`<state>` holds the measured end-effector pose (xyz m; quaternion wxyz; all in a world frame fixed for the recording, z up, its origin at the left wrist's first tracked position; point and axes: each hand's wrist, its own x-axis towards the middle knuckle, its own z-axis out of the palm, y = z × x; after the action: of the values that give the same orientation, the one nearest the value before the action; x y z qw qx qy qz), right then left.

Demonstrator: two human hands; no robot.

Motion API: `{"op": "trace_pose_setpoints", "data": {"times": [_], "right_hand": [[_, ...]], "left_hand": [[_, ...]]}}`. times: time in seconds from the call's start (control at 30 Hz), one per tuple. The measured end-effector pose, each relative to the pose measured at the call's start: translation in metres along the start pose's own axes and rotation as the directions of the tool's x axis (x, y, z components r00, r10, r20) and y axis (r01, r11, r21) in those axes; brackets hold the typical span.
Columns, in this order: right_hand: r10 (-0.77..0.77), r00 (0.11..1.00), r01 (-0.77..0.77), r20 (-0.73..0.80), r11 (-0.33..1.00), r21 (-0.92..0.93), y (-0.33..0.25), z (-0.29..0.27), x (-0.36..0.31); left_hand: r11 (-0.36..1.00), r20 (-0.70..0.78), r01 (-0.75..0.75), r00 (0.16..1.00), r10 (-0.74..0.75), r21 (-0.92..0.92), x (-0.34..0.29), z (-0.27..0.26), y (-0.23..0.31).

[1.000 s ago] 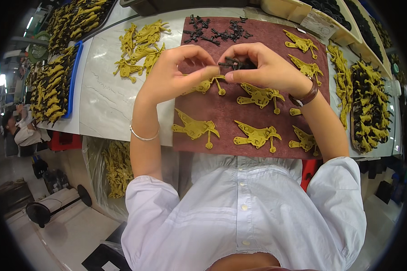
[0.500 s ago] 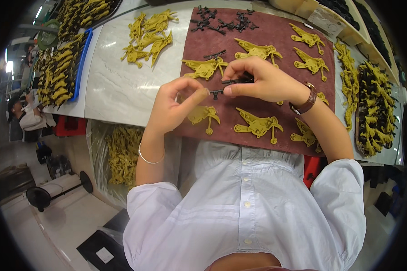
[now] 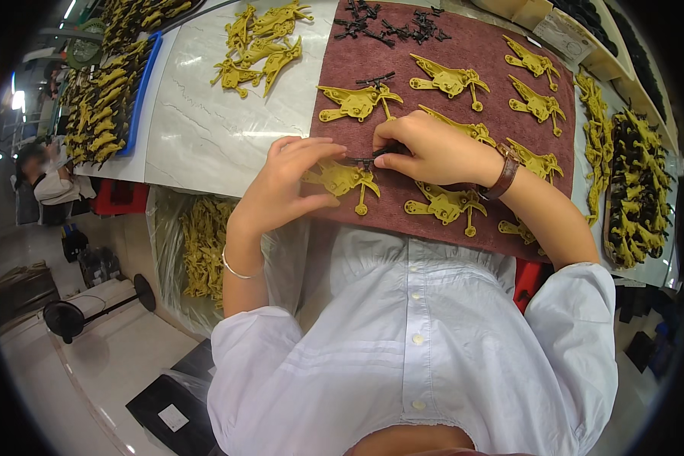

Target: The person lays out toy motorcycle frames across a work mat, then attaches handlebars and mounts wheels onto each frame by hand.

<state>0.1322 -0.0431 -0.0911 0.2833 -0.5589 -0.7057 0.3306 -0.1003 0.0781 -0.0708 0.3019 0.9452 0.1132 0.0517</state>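
My left hand has its fingers apart around a yellow plastic part shaped like a bird with a long beak, on the maroon cloth. Just above that part sits a small black piece, between my two hands; whether it touches the cloth I cannot tell. With fingers closed, my right hand grips dark pieces, mostly hidden in the palm. Several more yellow parts lie spread over the cloth, some partly under my right hand and forearm. Another black piece lies by the yellow part farther up.
Loose black pieces are scattered at the cloth's far edge. On the pale tabletop lies a heap of yellow parts. A blue-edged tray stands left, a filled tray right. A plastic-lined container of yellow parts is below the table.
My left hand has let go of the small black piece and opened, and that piece now sits by the yellow part. My right hand has moved slightly down, still closed.
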Motion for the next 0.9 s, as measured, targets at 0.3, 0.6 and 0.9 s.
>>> {"op": "trace_pose_setpoints", "data": {"times": [0.3,0.6,0.9], "right_hand": [[0.029,0.998,-0.038,-0.06,0.987,-0.153,0.0,0.001,0.008],[0.198,0.979,-0.172,0.042,0.924,-0.342,-0.016,-0.002,0.02],[-0.134,0.985,0.142,-0.107,0.987,0.074,0.006,-0.018,-0.004]], "left_hand": [[0.998,-0.088,-0.065,0.994,0.066,0.019,0.003,0.005,0.0],[0.985,0.026,-0.05,0.999,0.046,0.167,0.009,0.003,0.016],[0.965,0.035,-0.082,0.997,0.076,0.251,0.012,-0.002,0.024]]}}
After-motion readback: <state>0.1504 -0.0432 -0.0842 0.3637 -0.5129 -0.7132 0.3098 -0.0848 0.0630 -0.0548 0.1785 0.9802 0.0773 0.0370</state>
